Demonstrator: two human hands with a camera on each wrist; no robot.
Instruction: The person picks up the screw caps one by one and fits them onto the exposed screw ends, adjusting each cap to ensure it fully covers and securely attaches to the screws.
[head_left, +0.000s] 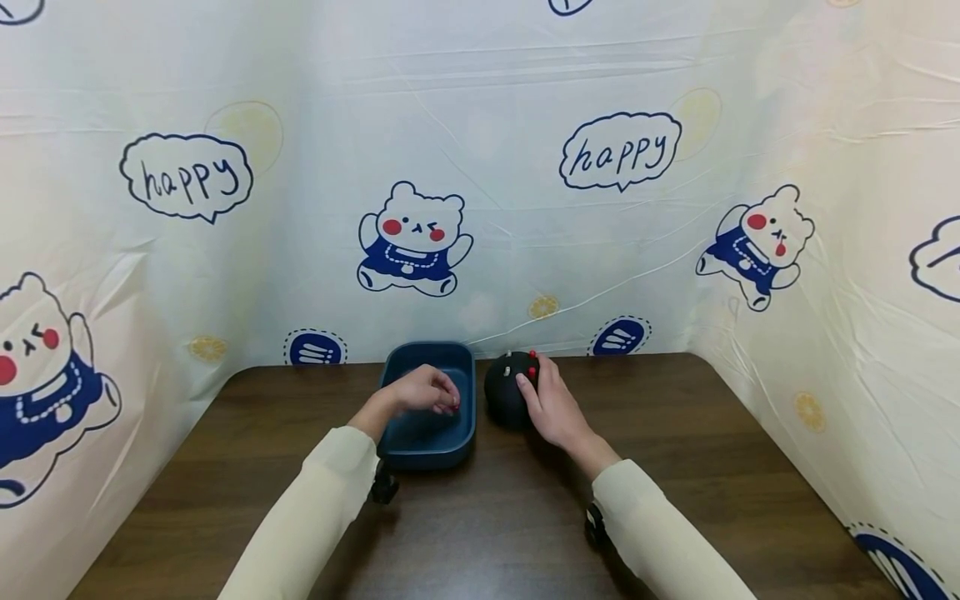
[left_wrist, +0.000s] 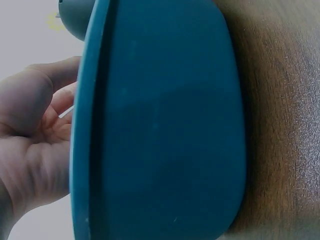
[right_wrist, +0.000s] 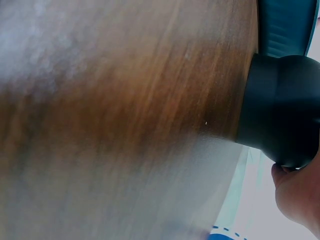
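Note:
Over the dark blue rectangular bin (head_left: pixel 427 461), my left hand (head_left: pixel 420 390) hangs with its fingers curled down. A small red pin (head_left: pixel 456 408) shows at its fingertips, pinched there. In the left wrist view the bin's wall (left_wrist: pixel 165 125) hides part of that hand. Just right of the bin stands a black ball (head_left: pixel 504 404), which in the right wrist view sits on a round black base (right_wrist: pixel 257 100). Small red pins (head_left: pixel 532 372) and pale pins (head_left: pixel 507 371) stick up from its top. My right hand (head_left: pixel 557 408) grips the ball's right side, thumb toward its front.
The brown wooden table (head_left: pixel 510 533) carries the bin and ball near its back edge. Behind it and at both sides hangs a pale curtain (head_left: pixel 510 250) printed with bears and lettering.

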